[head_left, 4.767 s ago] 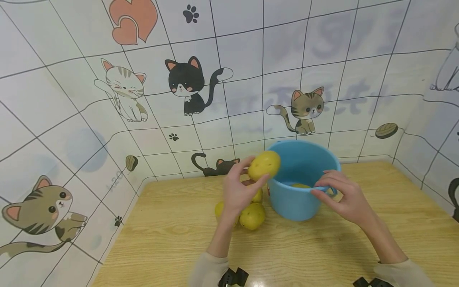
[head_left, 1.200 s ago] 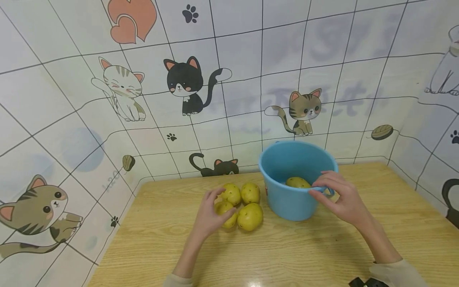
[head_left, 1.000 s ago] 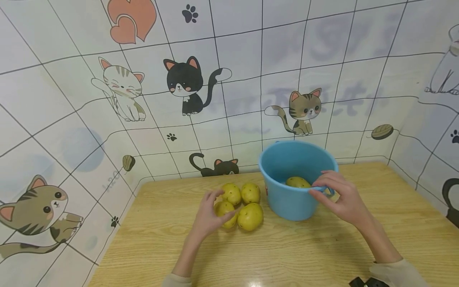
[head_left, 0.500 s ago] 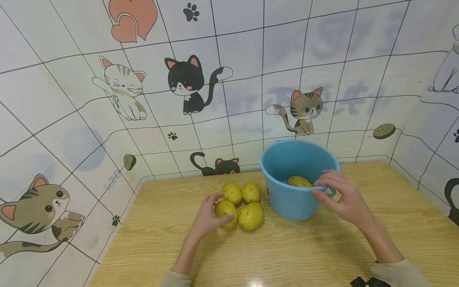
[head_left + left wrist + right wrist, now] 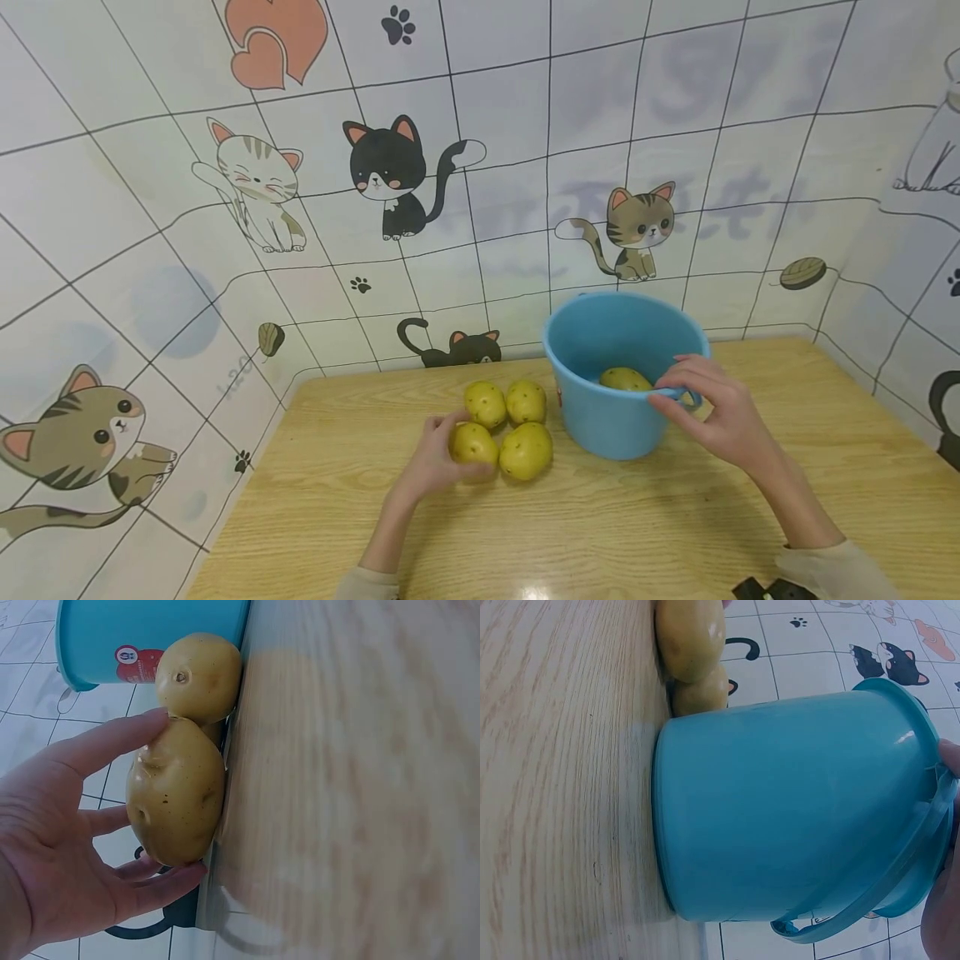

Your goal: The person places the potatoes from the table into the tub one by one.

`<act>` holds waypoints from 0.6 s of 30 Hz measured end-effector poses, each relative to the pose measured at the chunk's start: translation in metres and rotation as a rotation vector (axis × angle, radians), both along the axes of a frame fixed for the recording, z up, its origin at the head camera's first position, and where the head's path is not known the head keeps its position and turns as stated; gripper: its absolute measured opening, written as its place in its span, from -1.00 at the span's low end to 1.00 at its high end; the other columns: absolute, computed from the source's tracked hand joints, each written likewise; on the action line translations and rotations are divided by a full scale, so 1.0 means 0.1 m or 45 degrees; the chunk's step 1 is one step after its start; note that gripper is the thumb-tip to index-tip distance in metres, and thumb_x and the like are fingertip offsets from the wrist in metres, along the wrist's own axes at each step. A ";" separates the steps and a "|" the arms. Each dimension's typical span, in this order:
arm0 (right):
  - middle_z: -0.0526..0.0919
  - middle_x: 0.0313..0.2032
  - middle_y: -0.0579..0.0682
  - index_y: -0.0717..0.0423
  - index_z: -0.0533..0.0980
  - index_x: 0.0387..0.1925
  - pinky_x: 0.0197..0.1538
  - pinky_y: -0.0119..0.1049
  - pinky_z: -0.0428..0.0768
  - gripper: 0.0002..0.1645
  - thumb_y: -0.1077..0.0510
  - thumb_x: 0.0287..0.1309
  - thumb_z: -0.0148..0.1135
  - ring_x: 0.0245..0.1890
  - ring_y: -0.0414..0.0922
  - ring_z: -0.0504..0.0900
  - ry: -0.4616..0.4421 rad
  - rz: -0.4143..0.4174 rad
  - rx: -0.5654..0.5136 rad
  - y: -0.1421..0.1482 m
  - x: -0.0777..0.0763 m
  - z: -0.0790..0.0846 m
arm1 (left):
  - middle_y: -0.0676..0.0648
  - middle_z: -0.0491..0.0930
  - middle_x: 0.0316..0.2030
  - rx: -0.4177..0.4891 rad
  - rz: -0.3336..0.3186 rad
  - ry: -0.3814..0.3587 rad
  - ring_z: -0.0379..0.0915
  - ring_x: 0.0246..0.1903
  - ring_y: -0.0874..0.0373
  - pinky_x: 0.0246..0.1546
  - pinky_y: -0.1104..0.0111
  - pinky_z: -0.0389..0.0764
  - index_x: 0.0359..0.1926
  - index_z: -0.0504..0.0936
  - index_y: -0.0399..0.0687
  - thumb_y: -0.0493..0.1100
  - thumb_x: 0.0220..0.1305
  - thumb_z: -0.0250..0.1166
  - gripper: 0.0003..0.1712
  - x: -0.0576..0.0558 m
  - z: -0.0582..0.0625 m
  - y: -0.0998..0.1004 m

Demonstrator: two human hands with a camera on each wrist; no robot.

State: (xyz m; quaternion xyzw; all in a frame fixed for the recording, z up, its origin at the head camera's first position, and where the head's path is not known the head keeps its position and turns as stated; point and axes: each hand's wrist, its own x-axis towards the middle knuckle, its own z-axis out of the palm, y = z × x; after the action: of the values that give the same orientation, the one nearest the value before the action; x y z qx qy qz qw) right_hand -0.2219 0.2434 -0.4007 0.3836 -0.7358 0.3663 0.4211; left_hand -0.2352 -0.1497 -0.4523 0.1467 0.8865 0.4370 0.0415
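Observation:
Several yellow potatoes lie grouped on the wooden table, left of a light blue bucket (image 5: pixel 611 429). My left hand (image 5: pixel 431 462) grips the front-left potato (image 5: pixel 474 443), thumb on its near side and fingers on its far side. In the left wrist view the thumb and fingertips touch both ends of that potato (image 5: pixel 177 796), which is still on the table. Beside it sit the front-right potato (image 5: pixel 527 452) and two back potatoes, one left (image 5: pixel 485 404) and one right (image 5: pixel 527 402). My right hand (image 5: pixel 723 417) pinches the bucket's right rim. Inside the bucket a potato (image 5: pixel 626 380) shows.
The wooden table (image 5: pixel 585 533) meets a wall covering (image 5: pixel 517 208) printed with cats and grid lines along its back edge. The bucket's blue handle (image 5: pixel 870 900) hangs down its side in the right wrist view.
Earlier my left hand held a potato beside the bucket; later that hand is over the table group, and a potato shows higher inside the bucket. Its fingers have since closed round the front-left potato.

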 end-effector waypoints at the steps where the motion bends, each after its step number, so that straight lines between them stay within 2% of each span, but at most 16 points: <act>1: 0.63 -0.43 -0.02 0.20 0.64 -0.39 0.33 -0.30 0.37 -0.45 -0.23 0.36 0.22 -0.15 -0.08 0.54 -0.001 -0.001 0.000 0.00 0.00 0.00 | -0.34 0.23 0.19 -0.003 -0.004 -0.002 0.35 0.11 -0.21 0.17 -0.20 0.43 0.36 0.41 -0.11 0.00 -0.09 0.64 -0.02 0.00 0.00 0.00; 9: 0.63 -0.43 -0.03 0.19 0.64 -0.39 0.32 -0.30 0.37 -0.46 -0.22 0.36 0.22 -0.16 -0.05 0.53 -0.007 0.001 -0.001 0.00 0.01 0.01 | -0.29 0.27 0.13 -0.020 -0.007 0.014 0.38 0.03 -0.13 0.12 -0.13 0.49 0.36 0.43 -0.16 0.01 -0.09 0.64 -0.01 0.00 0.02 0.00; 18: 0.63 -0.43 -0.02 0.20 0.64 -0.40 0.32 -0.30 0.37 -0.46 -0.22 0.36 0.22 -0.15 -0.09 0.54 -0.002 0.006 0.001 0.00 0.01 0.03 | -0.27 0.35 0.09 -0.025 0.045 0.023 0.40 0.00 -0.10 0.09 -0.08 0.52 0.33 0.49 -0.13 0.05 -0.14 0.65 -0.02 -0.01 0.02 -0.01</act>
State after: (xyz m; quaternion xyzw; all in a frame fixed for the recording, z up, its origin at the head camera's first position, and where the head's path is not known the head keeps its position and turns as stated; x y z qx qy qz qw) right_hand -0.2206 0.2430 -0.3980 0.3854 -0.7352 0.3672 0.4196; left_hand -0.2358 -0.1508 -0.4500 0.1347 0.8936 0.4274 0.0272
